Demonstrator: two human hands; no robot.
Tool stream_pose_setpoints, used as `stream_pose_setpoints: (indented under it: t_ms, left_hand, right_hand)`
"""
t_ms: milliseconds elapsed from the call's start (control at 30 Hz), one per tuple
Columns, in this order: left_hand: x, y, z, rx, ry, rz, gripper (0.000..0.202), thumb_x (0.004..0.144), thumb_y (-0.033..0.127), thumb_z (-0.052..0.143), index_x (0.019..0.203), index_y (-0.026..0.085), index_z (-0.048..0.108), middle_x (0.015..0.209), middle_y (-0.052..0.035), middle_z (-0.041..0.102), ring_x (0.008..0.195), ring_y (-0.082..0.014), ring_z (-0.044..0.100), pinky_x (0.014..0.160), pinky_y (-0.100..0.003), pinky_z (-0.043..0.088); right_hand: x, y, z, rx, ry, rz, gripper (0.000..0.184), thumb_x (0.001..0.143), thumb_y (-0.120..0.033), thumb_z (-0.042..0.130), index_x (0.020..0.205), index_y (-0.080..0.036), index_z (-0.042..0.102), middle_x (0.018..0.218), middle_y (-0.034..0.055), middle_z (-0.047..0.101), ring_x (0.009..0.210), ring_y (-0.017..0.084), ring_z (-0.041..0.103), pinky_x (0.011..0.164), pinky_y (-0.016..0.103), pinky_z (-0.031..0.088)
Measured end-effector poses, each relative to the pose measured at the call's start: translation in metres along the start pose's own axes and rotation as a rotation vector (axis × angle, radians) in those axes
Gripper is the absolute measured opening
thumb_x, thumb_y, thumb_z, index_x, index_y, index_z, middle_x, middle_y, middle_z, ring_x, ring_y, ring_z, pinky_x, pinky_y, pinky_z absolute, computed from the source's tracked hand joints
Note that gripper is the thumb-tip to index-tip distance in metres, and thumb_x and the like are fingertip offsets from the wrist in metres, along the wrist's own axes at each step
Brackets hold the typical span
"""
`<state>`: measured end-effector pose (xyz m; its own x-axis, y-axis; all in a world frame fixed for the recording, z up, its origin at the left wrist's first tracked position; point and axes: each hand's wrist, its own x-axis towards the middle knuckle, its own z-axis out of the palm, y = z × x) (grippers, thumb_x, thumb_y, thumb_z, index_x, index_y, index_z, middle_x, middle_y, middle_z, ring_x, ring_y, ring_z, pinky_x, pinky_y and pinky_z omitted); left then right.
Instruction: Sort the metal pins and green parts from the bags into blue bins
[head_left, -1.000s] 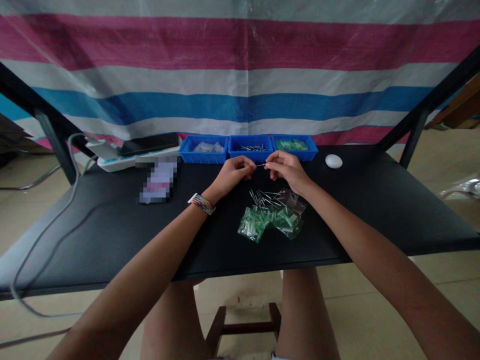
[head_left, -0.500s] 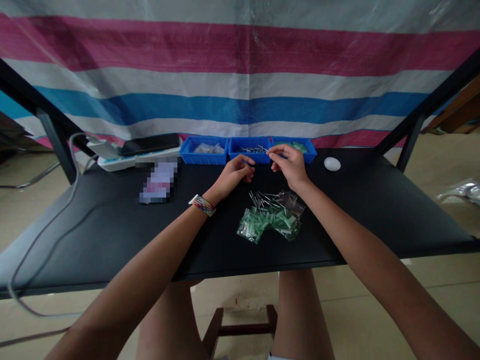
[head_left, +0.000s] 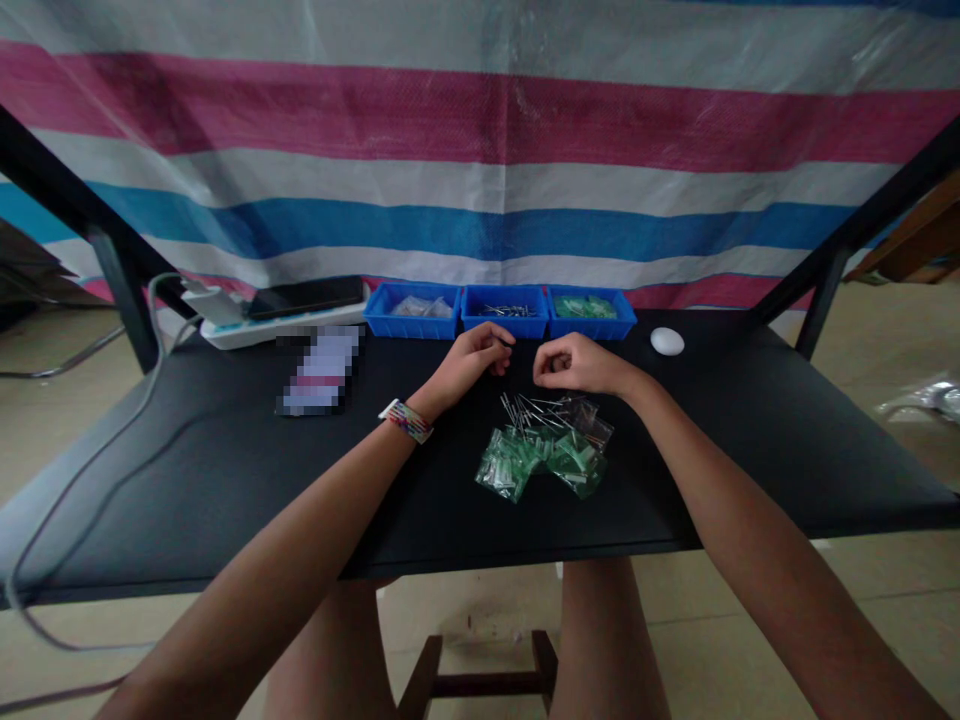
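My left hand [head_left: 471, 361] rests on the black table [head_left: 225, 460], fingers curled together; anything in them is too small to make out. My right hand [head_left: 574, 364] hovers just right of it, fingers loosely curled with nothing visible between them. Directly below both hands lies a loose heap of thin metal pins [head_left: 529, 409] beside small clear bags [head_left: 589, 418], and a pile of green plastic bags [head_left: 536, 458]. Three blue bins stand behind the hands: the left bin [head_left: 411, 310] with clear bags, the middle bin [head_left: 504, 310] with pins, the right bin [head_left: 590, 311] with green pieces.
A white power strip [head_left: 247, 328] with a dark phone [head_left: 304, 296] on it sits at the back left, its grey cable [head_left: 97, 450] trailing off the table. A blurred card [head_left: 319, 372] lies left of my hands. A white oval object [head_left: 667, 341] lies at the right.
My right hand carried a pin back to the middle bin, then returned toward me without it. My left hand stayed almost still. The camera tilted slightly.
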<state>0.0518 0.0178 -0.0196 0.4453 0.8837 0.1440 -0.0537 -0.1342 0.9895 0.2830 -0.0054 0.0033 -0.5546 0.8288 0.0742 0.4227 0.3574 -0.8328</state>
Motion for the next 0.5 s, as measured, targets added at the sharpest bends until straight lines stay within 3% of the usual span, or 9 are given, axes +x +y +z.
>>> stream_pose_setpoints:
  t_ms: [233,500]
  left_hand:
    - [0.000,0.000,0.000,-0.003,-0.012,0.001,0.018,0.082,0.022,0.069,0.098,0.015,0.065,0.070,0.0008,0.064,0.059,-0.0117,0.060,0.059,-0.023,0.048]
    - [0.000,0.000,0.000,0.012,-0.025,0.001,0.017,0.082,0.023,0.069,0.097,0.016,0.065,0.071,0.0009,0.063,0.061,-0.0116,0.059,0.060,-0.023,0.047]
  right_hand:
    - [-0.013,0.001,-0.017,-0.110,-0.242,0.085,0.010,0.071,-0.028,0.082,0.072,-0.018,0.078,0.062,-0.0013,0.065,0.057,0.012,0.054,0.053,0.024,0.036]
    - [-0.010,0.004,-0.015,-0.052,-0.140,0.055,0.001,0.069,-0.018,0.076,0.070,-0.018,0.076,0.065,-0.0010,0.067,0.057,0.011,0.051,0.055,0.025,0.035]
